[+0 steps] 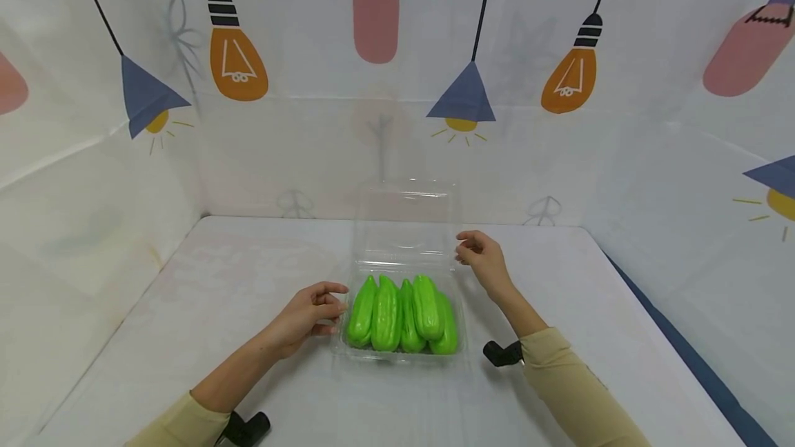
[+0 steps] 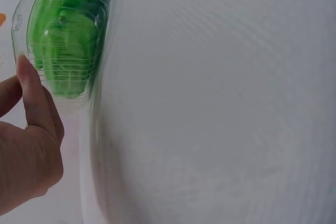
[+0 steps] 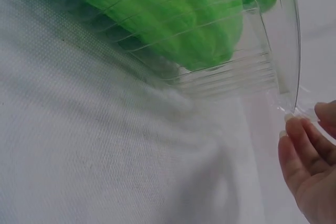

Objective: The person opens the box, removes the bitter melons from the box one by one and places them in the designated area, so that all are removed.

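A clear plastic clamshell box (image 1: pixel 397 359) rests on the white table with its lid (image 1: pixel 406 247) raised at the back. Several glossy, bright green, ribbed, cucumber-like vegetables (image 1: pixel 386 312) lie side by side in its base. My left hand (image 1: pixel 304 319) is at the box's left side, fingers fairly straight and apart; in the left wrist view a fingertip (image 2: pixel 22 64) meets the clear rim. Higher up on the right, my right hand (image 1: pixel 484 261) pinches the lid's edge between thumb and fingers. In the right wrist view its fingertips (image 3: pixel 296 124) are at the clear plastic edge.
The white table (image 1: pixel 261 254) runs back to a pale curtain (image 1: pixel 298 150) printed with lamps and bulbs, which also hangs at both sides. Black devices are strapped at the left wrist (image 1: pixel 248 428) and right wrist (image 1: pixel 502 353). A blue strip (image 1: pixel 683 357) borders the table's right side.
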{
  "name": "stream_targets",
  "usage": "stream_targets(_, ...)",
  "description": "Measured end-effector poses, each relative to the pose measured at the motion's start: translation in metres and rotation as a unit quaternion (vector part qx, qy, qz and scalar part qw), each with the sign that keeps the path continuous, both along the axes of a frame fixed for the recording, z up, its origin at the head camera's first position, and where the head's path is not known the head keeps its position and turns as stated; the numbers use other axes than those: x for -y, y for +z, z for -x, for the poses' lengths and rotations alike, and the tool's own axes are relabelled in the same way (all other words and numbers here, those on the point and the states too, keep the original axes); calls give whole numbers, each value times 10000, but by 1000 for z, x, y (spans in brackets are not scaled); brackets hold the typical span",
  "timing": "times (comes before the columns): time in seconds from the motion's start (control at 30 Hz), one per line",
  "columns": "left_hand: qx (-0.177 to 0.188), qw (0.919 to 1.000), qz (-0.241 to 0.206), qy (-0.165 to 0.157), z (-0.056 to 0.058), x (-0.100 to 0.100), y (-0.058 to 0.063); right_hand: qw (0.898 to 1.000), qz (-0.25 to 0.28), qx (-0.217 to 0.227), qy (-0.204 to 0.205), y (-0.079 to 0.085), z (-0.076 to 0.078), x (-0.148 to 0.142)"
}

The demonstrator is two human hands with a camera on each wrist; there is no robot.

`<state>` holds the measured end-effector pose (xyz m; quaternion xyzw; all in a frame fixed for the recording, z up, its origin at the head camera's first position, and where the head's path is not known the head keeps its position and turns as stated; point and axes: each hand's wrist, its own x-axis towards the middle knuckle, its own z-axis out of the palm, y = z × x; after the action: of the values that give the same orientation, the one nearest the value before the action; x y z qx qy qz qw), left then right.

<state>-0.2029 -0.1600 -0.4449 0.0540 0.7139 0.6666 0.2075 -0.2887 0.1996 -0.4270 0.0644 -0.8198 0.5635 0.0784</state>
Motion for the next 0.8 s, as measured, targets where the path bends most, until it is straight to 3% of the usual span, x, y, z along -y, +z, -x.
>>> stream_targets(0.8, 25, 10000, -35, 23, -4, -1, 1, 9939, 544, 943, 151, -8, 3, 0)
